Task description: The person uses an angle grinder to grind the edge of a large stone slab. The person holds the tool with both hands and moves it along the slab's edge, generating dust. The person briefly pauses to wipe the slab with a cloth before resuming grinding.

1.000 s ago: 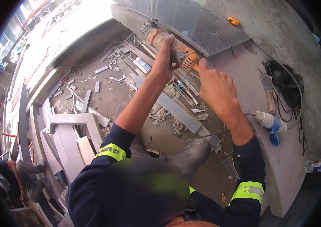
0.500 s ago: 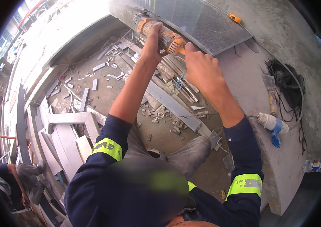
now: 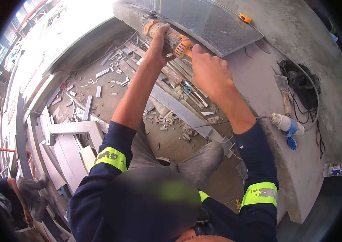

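Lower centre of the view is blurred out; only dark blue sleeves with yellow reflective bands and one dusty grey boot [image 3: 201,163] show below. Grey stone offcuts [image 3: 78,133] litter the dirt floor to the left. Right hand [image 3: 211,74] rests just behind the orange handheld power tool [image 3: 171,37], fingertips touching its rear; whether it grips is unclear. Left hand [image 3: 156,46] is clenched around the tool's body, hiding its middle. The tool sits at the near edge of a grey polished stone slab [image 3: 215,28] on the concrete bench [image 3: 300,169]; its blade end cannot be made out. A blue-and-white plug connector [image 3: 285,125] lies on the bench at right.
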Demonstrator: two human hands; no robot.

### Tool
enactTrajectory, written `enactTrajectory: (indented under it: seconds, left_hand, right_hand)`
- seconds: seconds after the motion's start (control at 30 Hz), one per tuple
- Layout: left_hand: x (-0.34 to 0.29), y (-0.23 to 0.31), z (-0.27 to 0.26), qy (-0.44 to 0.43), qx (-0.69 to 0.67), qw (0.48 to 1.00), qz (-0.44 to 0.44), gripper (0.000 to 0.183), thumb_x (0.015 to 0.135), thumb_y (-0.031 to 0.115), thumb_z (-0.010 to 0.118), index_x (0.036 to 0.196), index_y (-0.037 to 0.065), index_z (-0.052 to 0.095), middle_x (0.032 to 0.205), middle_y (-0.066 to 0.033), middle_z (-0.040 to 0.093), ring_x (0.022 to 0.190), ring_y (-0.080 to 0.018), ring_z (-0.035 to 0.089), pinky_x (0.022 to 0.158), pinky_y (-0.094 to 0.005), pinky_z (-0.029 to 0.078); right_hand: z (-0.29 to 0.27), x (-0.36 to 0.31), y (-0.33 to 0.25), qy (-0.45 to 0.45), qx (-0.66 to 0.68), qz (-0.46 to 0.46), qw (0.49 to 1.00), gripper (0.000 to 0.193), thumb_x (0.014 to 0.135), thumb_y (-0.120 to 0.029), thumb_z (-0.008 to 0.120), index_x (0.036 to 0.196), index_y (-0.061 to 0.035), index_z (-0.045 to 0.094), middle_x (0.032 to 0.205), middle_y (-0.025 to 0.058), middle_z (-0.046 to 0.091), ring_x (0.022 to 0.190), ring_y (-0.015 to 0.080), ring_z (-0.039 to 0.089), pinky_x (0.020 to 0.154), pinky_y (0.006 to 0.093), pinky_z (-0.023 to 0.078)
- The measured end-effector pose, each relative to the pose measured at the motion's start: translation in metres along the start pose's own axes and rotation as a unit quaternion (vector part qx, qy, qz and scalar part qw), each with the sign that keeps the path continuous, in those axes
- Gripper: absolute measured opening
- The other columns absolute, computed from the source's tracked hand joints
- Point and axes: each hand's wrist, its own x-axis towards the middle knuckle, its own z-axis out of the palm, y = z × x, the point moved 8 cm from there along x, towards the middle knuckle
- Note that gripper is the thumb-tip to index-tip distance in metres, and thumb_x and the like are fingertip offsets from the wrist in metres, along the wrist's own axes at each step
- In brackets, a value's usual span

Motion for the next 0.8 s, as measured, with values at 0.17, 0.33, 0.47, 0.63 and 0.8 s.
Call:
enactTrajectory:
  seconds: [0.17, 0.33, 0.47, 0.63, 0.8]
  left_hand:
    - [-0.031, -0.020, 0.021, 0.013, 0.021, 1.000, 0.015, 0.057, 0.103, 0.057, 0.063, 0.142, 0.016, 0.061, 0.133, -0.0040, 0.074, 0.120, -0.0232, 0.074, 0.101, -0.0508, 0.058]
    - [-0.020, -0.016, 0.018, 0.027, 0.028, 0.999, 0.014, 0.058, 0.102, 0.059, 0.064, 0.140, 0.016, 0.062, 0.129, -0.0038, 0.074, 0.120, -0.0231, 0.074, 0.101, -0.0512, 0.058]
    - [-0.008, -0.010, 0.010, 0.034, 0.014, 0.999, 0.009, 0.054, 0.104, 0.060, 0.059, 0.138, 0.017, 0.062, 0.125, -0.0019, 0.075, 0.118, -0.0187, 0.071, 0.103, -0.0485, 0.048]
    - [0.016, 0.009, -0.008, 0.038, 0.021, 0.999, -0.026, 0.056, 0.103, 0.061, 0.059, 0.137, 0.017, 0.063, 0.126, -0.0023, 0.076, 0.118, -0.0203, 0.071, 0.104, -0.0500, 0.048]
    - [0.023, 0.016, -0.013, 0.020, 0.019, 0.999, -0.043, 0.056, 0.102, 0.061, 0.060, 0.136, 0.017, 0.064, 0.127, -0.0029, 0.075, 0.117, -0.0212, 0.071, 0.103, -0.0510, 0.049]
  right_hand:
    - [-0.001, -0.039, 0.020, -0.010, 0.002, 0.015, 1.000, 0.041, 0.091, 0.000, 0.070, 0.128, -0.0014, 0.050, 0.108, 0.0290, 0.079, 0.111, 0.0490, 0.076, 0.099, 0.0611, 0.057]
    - [0.003, -0.029, 0.021, 0.001, 0.004, -0.004, 1.000, 0.041, 0.092, 0.001, 0.068, 0.128, -0.0016, 0.049, 0.108, 0.0300, 0.078, 0.111, 0.0488, 0.076, 0.099, 0.0603, 0.058]
    - [0.005, -0.004, 0.013, 0.004, 0.017, -0.014, 1.000, 0.043, 0.092, -0.001, 0.070, 0.130, -0.0010, 0.050, 0.114, 0.0301, 0.078, 0.114, 0.0480, 0.076, 0.099, 0.0600, 0.058]
    - [0.002, 0.025, -0.008, 0.038, -0.027, -0.028, 0.999, 0.034, 0.100, -0.008, 0.069, 0.131, 0.0001, 0.056, 0.113, 0.0229, 0.081, 0.113, 0.0375, 0.080, 0.096, 0.0483, 0.063]
    - [0.002, 0.028, -0.016, 0.032, -0.024, -0.018, 0.999, 0.033, 0.101, -0.009, 0.067, 0.132, 0.0001, 0.057, 0.115, 0.0225, 0.081, 0.115, 0.0367, 0.079, 0.097, 0.0485, 0.063]
